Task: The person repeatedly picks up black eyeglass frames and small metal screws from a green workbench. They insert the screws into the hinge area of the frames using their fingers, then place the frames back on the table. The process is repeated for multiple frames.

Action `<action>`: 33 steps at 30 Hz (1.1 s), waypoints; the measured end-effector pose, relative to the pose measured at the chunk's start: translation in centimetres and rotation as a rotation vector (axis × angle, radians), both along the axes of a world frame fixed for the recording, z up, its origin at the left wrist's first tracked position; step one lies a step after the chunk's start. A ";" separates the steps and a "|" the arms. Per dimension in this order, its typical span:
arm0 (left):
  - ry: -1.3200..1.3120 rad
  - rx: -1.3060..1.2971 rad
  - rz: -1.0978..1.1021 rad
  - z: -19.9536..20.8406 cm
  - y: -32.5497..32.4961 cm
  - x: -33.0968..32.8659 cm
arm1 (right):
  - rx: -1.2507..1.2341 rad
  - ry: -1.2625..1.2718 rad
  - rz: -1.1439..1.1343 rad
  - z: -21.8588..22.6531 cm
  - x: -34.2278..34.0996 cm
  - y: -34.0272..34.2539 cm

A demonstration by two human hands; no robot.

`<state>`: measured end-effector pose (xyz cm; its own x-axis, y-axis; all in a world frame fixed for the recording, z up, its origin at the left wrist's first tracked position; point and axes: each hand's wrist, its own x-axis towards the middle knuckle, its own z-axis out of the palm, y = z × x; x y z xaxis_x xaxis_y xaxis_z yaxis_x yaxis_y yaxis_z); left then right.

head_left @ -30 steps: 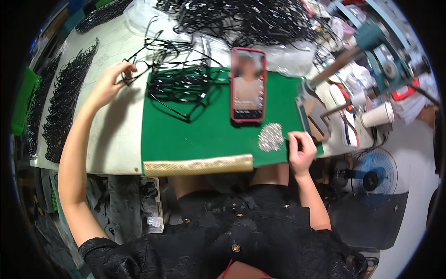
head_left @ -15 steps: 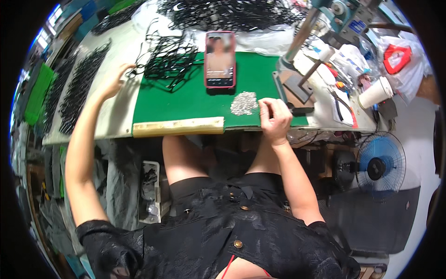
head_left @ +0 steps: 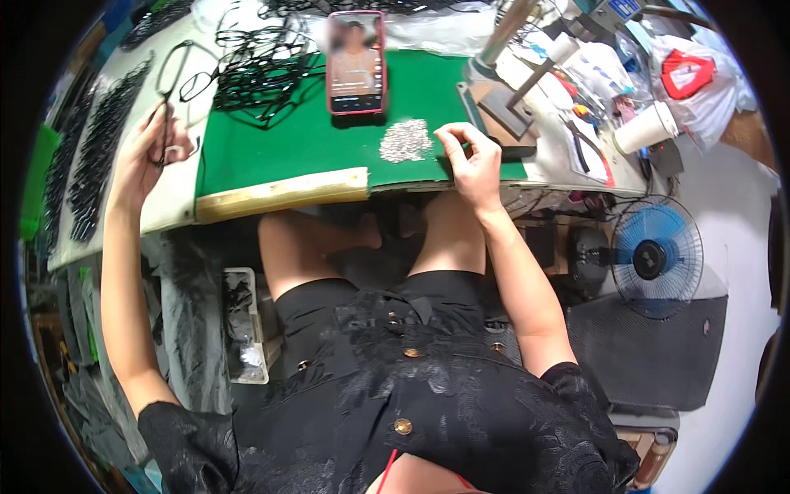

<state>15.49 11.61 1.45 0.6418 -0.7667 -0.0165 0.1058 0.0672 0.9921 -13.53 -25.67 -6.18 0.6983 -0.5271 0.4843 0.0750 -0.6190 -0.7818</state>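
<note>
Raised over the left part of the table, my left hand (head_left: 146,152) is closed on a black eyeglass frame (head_left: 165,95). Beside it on the green mat (head_left: 280,148) lies a tangled heap of black eyeglass frames (head_left: 262,78). My right hand (head_left: 476,160) hovers by the mat's near right edge, thumb and forefinger pinched together. Whatever they hold, if anything, is too small to make out. Just left of those fingertips is a pile of tiny silvery metal pieces (head_left: 406,141). A phone in a pink case (head_left: 356,66) stands behind the pile, its screen lit.
A wooden strip (head_left: 284,195) runs along the table's front edge. At right stands a bench press (head_left: 498,111), with pliers (head_left: 583,148) and a white cup (head_left: 646,129) beyond. Rows of thin black parts (head_left: 107,148) lie far left. A fan (head_left: 657,257) is below right.
My left hand has lifted one eyeglass frame from the heap and drawn it left. My right hand stays beside the metal pieces, turned a little. The whole view has shifted.
</note>
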 end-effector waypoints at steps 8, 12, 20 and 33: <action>-0.079 -0.332 0.193 -1.0 -6.5 -12.7 | -0.385 0.311 0.224 1.5 -3.1 -1.7; -0.190 -0.315 0.226 -1.3 -10.0 -14.5 | -0.478 0.210 0.229 2.6 -0.7 -1.0; -0.446 -0.204 0.126 -3.1 -12.2 -14.1 | -0.896 0.208 0.317 4.3 9.3 -2.0; -0.743 -0.075 0.174 -6.9 -11.9 -13.8 | -0.536 0.221 0.402 5.0 2.7 -2.3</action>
